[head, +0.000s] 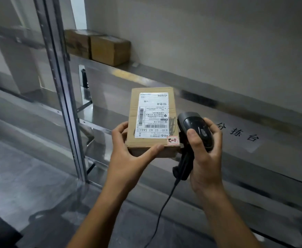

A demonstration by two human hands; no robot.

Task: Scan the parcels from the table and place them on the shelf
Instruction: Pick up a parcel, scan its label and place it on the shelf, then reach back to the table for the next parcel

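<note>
Through the head camera, the left hand (128, 154) grips a small cardboard parcel (152, 120) at its near left corner, thumb along the front face and fingers curled round the left edge. It is held in the air, label (152, 115) upward, over the steel surface (164, 83). The right hand (207, 158) is wrapped round a black scanner (194, 126), thumb on its head, just beside the parcel's right edge; the cable (164, 208) hangs below. The carton looks light and stiff to me, easy to carry one-handed by its edges. It is closed, contents hidden. Two brown boxes (100, 48) stand touching at the back, likewise closed.
</note>
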